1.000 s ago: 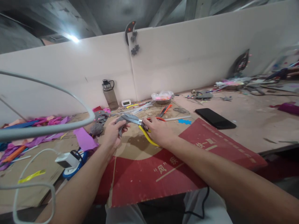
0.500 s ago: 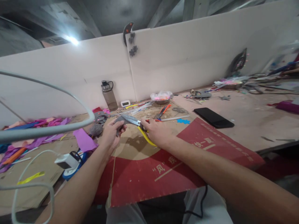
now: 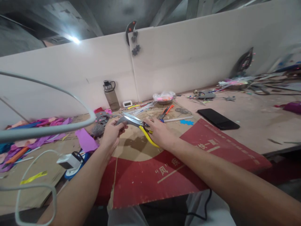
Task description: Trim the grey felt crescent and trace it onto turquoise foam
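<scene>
Left hand (image 3: 112,131) is pinching grey piece (image 3: 121,121) between thumb and fingers | right hand (image 3: 158,130) is gripping scissors (image 3: 141,123), whose blades are meeting grey piece above cardboard (image 3: 131,150)

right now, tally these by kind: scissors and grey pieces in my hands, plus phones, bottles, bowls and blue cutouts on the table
Scissors in the right hand: 1
Grey piece in the left hand: 1
Phone: 1
Bottle: 1
Bowls: 2, the middle bowl and the far-right bowl
Blue cutout: 1
Total: 7
</scene>
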`<state>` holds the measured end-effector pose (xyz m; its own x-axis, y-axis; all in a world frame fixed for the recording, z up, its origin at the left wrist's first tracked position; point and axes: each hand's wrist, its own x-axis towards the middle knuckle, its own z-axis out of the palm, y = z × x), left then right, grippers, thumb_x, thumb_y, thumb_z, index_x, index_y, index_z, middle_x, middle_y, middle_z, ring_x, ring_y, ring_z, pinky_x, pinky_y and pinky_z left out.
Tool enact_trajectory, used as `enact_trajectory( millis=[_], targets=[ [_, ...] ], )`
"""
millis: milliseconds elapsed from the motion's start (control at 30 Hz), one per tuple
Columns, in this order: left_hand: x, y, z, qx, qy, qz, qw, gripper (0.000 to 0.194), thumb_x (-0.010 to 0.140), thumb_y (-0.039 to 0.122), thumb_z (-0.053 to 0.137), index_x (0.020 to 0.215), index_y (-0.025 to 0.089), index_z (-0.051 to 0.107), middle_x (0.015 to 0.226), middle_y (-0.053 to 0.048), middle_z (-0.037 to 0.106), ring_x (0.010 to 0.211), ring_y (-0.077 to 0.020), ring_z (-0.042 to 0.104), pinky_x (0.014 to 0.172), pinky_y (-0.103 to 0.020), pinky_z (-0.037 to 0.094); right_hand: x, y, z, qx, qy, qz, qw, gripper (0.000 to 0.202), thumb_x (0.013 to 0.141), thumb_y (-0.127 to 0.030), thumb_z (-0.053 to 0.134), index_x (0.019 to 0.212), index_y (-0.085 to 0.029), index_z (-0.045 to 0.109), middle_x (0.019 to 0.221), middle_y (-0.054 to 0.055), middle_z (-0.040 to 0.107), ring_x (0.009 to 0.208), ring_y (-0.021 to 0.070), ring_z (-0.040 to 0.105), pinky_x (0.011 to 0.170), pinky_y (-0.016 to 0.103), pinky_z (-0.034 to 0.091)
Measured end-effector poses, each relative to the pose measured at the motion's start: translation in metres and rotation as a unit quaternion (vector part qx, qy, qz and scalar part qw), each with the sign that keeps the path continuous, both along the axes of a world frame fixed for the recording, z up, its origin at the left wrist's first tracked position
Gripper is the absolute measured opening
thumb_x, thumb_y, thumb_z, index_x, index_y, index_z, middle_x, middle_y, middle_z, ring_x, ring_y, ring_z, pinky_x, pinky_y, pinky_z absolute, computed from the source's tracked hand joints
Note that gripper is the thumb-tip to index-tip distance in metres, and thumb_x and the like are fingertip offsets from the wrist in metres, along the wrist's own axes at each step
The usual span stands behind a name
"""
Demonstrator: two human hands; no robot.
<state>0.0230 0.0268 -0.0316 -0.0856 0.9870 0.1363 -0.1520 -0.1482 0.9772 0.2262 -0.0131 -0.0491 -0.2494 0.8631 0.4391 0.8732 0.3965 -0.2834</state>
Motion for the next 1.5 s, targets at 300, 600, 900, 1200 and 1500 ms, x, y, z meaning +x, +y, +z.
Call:
enact_trajectory(
  millis=[300, 600, 900, 1200, 1500],
  targets=[
    [0.0, -0.001, 0.003, -0.016, -0.014, -0.002, 1.0, 0.034, 0.05, 0.025, 0.084, 0.074, 0.012, 0.063, 0.064, -0.001, 0.064, 0.055, -0.0086, 0.058, 0.049, -0.017, 0.038, 0.004, 0.007, 0.0, 0.022, 0.265, 0.062, 0.962, 0.032, 0.086, -0.026, 0.052, 0.117, -0.019, 0.052, 0.097, 0.005, 0.065, 0.086, 0.0178, 0.059, 0.078, 0.029, 0.045],
    [0.005, -0.007, 0.0, 0.005, -0.023, -0.079, 0.997, 0.031, 0.058, 0.025, 0.083, 0.077, 0.014, 0.061, 0.062, 0.003, 0.06, 0.053, -0.0065, 0.053, 0.054, -0.018, 0.041, 0.001, 0.019, -0.007, -0.054, 0.444, 0.116, 0.887, 0.041, 0.078, -0.038, 0.065, 0.113, -0.023, 0.05, 0.082, -0.001, 0.059, 0.071, 0.0149, 0.056, 0.067, 0.029, 0.048],
    [0.015, -0.014, 0.001, -0.003, -0.021, -0.135, 0.991, 0.032, 0.066, 0.035, 0.08, 0.081, 0.014, 0.062, 0.066, 0.002, 0.059, 0.05, -0.0052, 0.05, 0.048, -0.016, 0.039, -0.002, 0.012, 0.001, -0.185, 0.578, 0.179, 0.775, 0.052, 0.061, -0.034, 0.078, 0.104, -0.023, 0.053, 0.073, -0.007, 0.05, 0.049, 0.0064, 0.045, 0.043, 0.02, 0.038],
    [0.003, -0.004, 0.003, -0.026, -0.074, -0.041, 0.996, 0.036, 0.071, 0.044, 0.071, 0.078, 0.01, 0.061, 0.056, 0.004, 0.05, 0.039, -0.0021, 0.034, 0.038, -0.016, 0.023, 0.003, 0.011, 0.011, -0.131, 0.661, 0.132, 0.727, 0.043, 0.068, -0.035, 0.074, 0.099, -0.024, 0.046, 0.064, -0.01, 0.047, 0.039, 0.0058, 0.043, 0.036, 0.021, 0.04],
    [-0.013, 0.011, -0.003, 0.052, -0.048, 0.138, 0.988, 0.02, 0.069, 0.03, 0.072, 0.066, 0.014, 0.062, 0.046, 0.009, 0.034, 0.04, -0.0039, 0.026, 0.041, -0.019, 0.02, 0.001, 0.017, 0.007, -0.114, 0.725, 0.142, 0.665, 0.053, 0.062, -0.035, 0.077, 0.104, -0.024, 0.046, 0.067, -0.009, 0.053, 0.037, 0.0073, 0.045, 0.034, 0.023, 0.039]
  ],
)
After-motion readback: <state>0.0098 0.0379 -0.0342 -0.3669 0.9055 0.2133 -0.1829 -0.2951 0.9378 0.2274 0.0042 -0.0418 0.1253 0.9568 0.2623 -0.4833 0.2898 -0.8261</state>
